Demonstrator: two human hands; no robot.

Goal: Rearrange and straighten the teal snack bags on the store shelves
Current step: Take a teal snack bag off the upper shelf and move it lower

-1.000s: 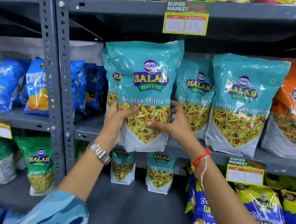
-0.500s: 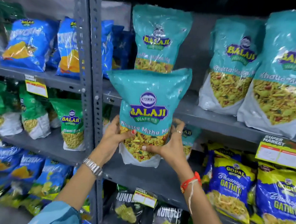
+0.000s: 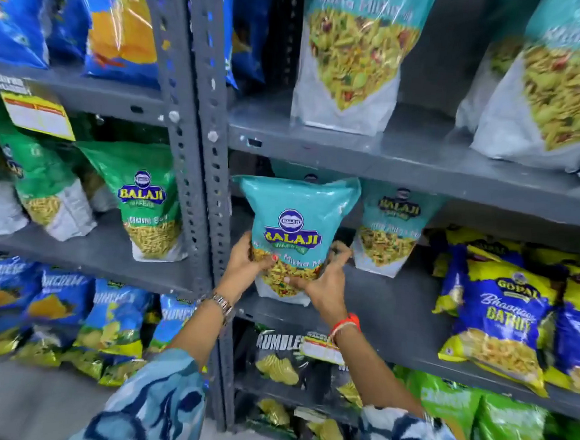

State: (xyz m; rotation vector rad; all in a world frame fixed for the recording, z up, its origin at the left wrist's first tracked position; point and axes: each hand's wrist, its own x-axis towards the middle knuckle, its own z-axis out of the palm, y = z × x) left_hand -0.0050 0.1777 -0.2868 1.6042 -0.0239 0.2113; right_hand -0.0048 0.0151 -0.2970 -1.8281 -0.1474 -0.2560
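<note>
A teal Balaji snack bag stands upright on the middle grey shelf, just right of the upright post. My left hand grips its lower left side and my right hand grips its lower right side. A second, smaller-looking teal bag stands just behind and to the right of it. On the shelf above stand more teal bags: one at centre and another at the right.
A perforated grey post divides the shelving. Green Balaji bags and blue chip bags fill the left bay. Blue and yellow Gopal bags lie at the right. Black Rumbles bags sit below, behind a price tag.
Both hands have carried the teal bag down from the upper shelf to the middle shelf. The view has tilted downward with it.
</note>
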